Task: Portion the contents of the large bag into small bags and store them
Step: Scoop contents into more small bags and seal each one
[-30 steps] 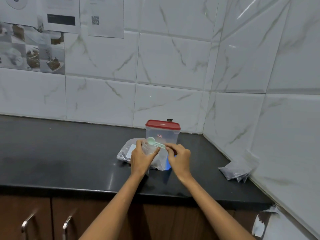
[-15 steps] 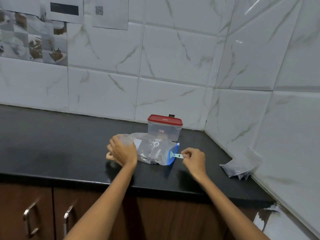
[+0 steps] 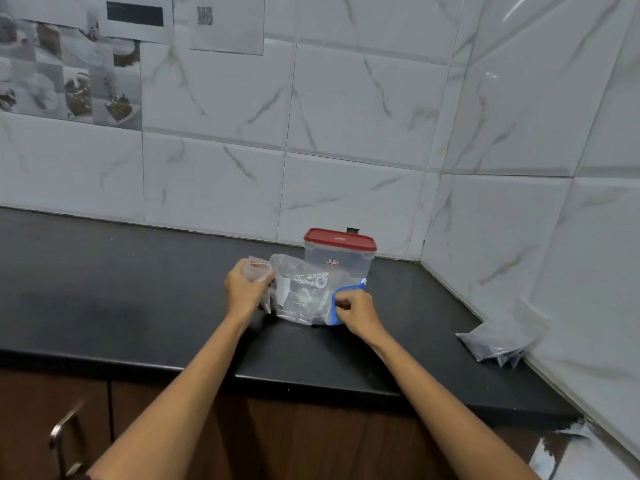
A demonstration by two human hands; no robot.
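Observation:
The large clear bag (image 3: 301,292) with a blue zip edge (image 3: 334,303) lies on the black counter (image 3: 138,306), in front of a clear tub with a red lid (image 3: 339,252). My left hand (image 3: 244,292) grips a small clear bag (image 3: 258,270) with its mouth held open, just left of the large bag. My right hand (image 3: 356,311) is curled at the blue zip mouth of the large bag. It still pinches the pale green scoop, whose bowl shows only faintly through the plastic.
Several small filled bags (image 3: 495,344) of dark contents lean against the right wall on the counter. Tiled walls close the corner behind and to the right. Wooden cabinet doors with metal handles (image 3: 62,434) sit below the counter edge.
My right hand has moved left with the scoop up to the large bag's blue mouth. My left hand has lifted the small bag and turned its open mouth upward.

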